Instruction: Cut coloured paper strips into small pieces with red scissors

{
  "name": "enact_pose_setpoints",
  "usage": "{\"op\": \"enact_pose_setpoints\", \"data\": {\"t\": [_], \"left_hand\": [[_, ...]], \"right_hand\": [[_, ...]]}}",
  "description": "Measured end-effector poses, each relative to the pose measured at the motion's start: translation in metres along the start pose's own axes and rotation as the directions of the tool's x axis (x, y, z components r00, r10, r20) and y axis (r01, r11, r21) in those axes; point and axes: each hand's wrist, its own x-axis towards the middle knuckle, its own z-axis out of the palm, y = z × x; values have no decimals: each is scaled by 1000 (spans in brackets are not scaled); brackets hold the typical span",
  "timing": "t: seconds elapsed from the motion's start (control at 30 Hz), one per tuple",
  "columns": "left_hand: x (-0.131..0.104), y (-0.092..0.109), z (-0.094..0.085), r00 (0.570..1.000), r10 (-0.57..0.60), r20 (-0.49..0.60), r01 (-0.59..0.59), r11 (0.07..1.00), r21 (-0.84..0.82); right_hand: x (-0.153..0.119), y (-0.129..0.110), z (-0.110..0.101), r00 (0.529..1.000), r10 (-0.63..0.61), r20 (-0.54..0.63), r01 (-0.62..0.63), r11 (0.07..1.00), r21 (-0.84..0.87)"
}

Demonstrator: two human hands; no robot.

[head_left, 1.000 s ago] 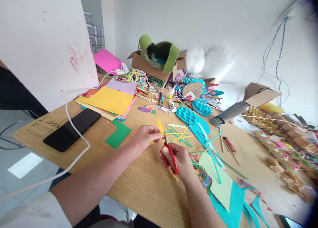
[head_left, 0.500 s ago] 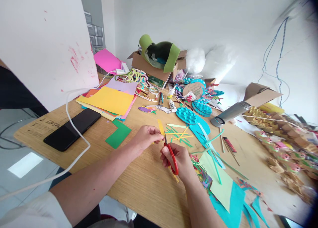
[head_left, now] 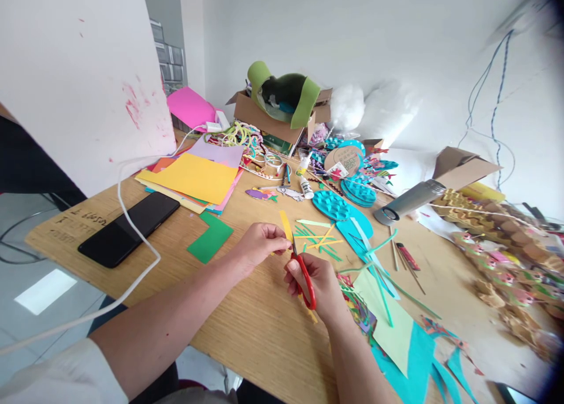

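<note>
A narrow yellow paper strip (head_left: 285,222) is pinched between the thumb and fingers of my left hand (head_left: 264,244), above the wooden table. My right hand (head_left: 318,280) is closed around the red handles of a pair of scissors (head_left: 308,282). The blades point up at the strip, right beside my left fingertips; whether they are apart is too small to tell. Just beyond, green and yellow paper strips (head_left: 324,239) lie crossed in a loose pile. To the left of my left hand rests a green paper piece (head_left: 210,238) with a corner cut out.
Coloured paper sheets (head_left: 198,178) and a black phone (head_left: 127,228) lie at left, a white cable (head_left: 132,219) running across. Behind stand glue bottles (head_left: 305,184) and a cardboard box (head_left: 268,119). At right are a metal flask (head_left: 409,201) and light green paper (head_left: 388,322).
Almost nothing differs. Both hands, the scissors and the yellow strip stay in the same place; the view has shifted very slightly.
</note>
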Motion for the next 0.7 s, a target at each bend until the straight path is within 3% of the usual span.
{"op": "enact_pose_setpoints", "data": {"t": [0.2,0.5,0.7], "left_hand": [[-1,2,1,999,-30,-33,28,998,-61],[1,0,-1,1000,13,-27,-11,999,47],[1,0,-1,999,5,-34,-4,1000,28]], "right_hand": [[0,0,1,1000,8,-10,-8,1000,6],[0,1,1,1000,-26,-8,26,1000,9],[0,1,1,1000,7,-1,-7,1000,2]]}}
